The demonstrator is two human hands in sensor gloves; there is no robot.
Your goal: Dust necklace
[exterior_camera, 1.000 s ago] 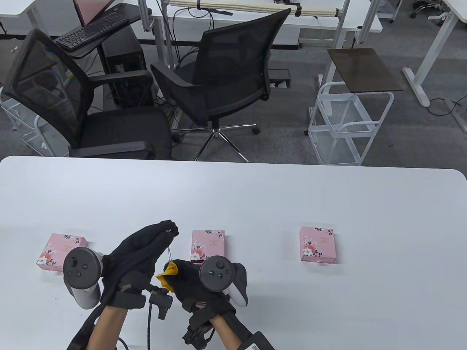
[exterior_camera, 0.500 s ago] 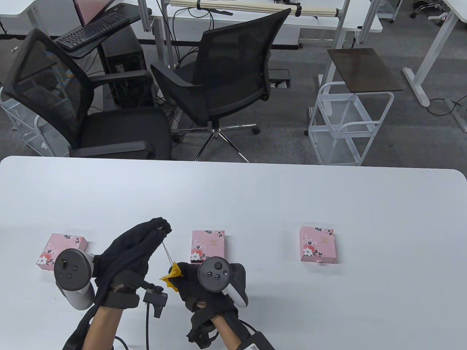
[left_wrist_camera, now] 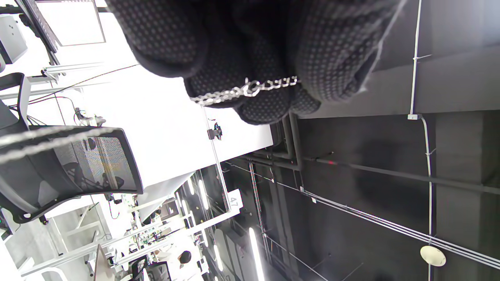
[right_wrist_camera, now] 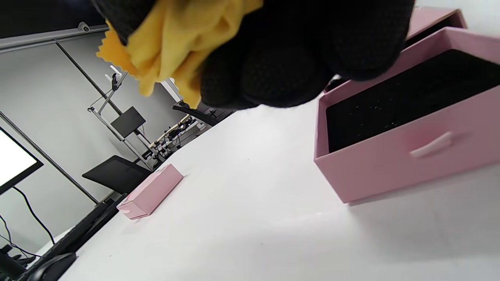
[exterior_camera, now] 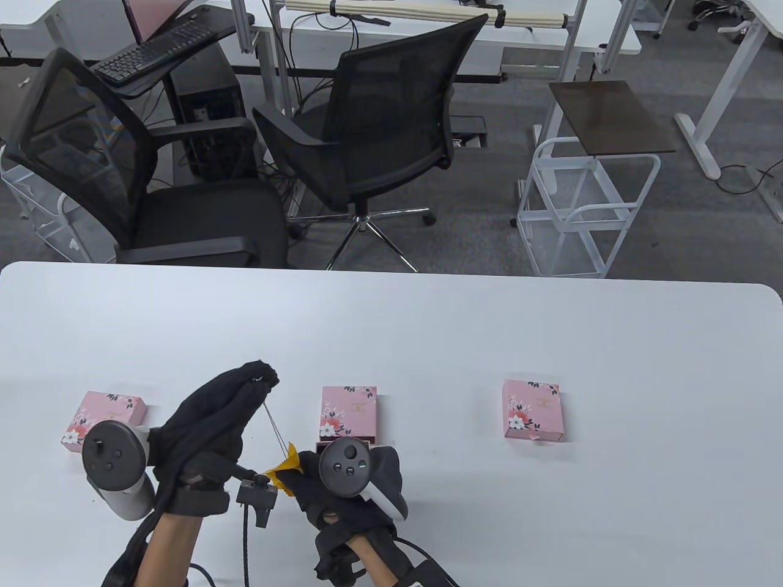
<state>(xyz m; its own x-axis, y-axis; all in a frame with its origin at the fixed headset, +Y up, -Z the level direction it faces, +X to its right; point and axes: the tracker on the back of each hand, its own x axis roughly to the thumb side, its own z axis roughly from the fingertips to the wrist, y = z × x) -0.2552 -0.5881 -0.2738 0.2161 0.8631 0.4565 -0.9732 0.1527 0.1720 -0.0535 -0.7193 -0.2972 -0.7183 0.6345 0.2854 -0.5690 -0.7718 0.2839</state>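
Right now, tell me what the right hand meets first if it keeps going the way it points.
Probably the left hand: the right hand, holding the yellow cloth, points along the necklace chain toward it. Depth is unclear.

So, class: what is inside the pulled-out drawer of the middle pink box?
The drawer shows a black foam lining with pale specks and no jewellery on the visible part. The right hand covers its far end.

thin silver necklace point(exterior_camera: 276, 428), taut (slanting), above table
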